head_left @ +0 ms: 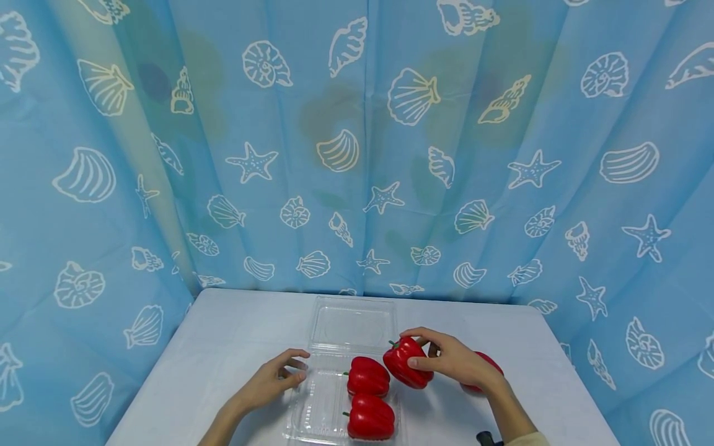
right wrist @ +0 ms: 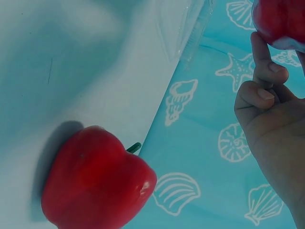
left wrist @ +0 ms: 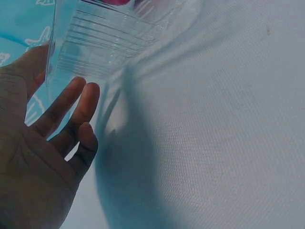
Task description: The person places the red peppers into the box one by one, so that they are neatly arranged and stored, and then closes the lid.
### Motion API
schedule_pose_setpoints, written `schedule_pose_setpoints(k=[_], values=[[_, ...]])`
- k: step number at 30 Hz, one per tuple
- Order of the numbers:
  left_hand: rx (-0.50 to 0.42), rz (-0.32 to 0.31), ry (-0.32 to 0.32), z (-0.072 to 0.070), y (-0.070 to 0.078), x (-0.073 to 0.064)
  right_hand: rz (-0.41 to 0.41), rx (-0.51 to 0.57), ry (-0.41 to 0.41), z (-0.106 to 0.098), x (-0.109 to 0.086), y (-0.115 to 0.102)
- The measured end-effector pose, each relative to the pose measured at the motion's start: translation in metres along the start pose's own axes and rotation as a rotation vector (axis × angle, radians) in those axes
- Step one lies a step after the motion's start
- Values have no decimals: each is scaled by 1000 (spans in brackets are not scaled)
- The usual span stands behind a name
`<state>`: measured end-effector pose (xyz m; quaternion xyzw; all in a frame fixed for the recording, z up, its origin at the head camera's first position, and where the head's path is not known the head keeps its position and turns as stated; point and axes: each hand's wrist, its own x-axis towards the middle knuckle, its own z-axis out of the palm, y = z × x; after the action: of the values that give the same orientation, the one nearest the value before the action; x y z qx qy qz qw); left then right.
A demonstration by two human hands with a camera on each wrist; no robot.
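Observation:
My right hand [head_left: 452, 358] pinches a red bell pepper [head_left: 406, 362] with a green stem, raised just off the right edge of a clear plastic clamshell box [head_left: 318, 402]. Two more red peppers lie in the right half of that box, a far one [head_left: 368, 376] and a near one [head_left: 370, 417]. At the box's left side is my left hand [head_left: 271, 379], its fingers loosely bent and nothing held. In the left wrist view, the left fingers [left wrist: 86, 102] are beside the box wall [left wrist: 105, 38]; whether they touch it I cannot tell.
Another red pepper [right wrist: 97, 181] lies on the white table to the right, partly hidden behind the right forearm in the head view. The box's lid [head_left: 352, 325] lies open toward the back. Behind the table hangs a blue shell-print curtain [head_left: 357, 186]. A small black object [head_left: 486, 438] shows at the bottom edge.

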<state>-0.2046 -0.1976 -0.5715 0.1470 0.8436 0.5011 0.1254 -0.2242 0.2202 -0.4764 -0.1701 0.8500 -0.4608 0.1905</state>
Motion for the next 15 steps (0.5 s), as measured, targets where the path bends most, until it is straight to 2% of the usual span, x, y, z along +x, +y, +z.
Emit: schedule_pose_setpoints(k=[15], values=[[5, 7, -5, -1, 1, -1, 7, -7, 19, 9, 7, -6]])
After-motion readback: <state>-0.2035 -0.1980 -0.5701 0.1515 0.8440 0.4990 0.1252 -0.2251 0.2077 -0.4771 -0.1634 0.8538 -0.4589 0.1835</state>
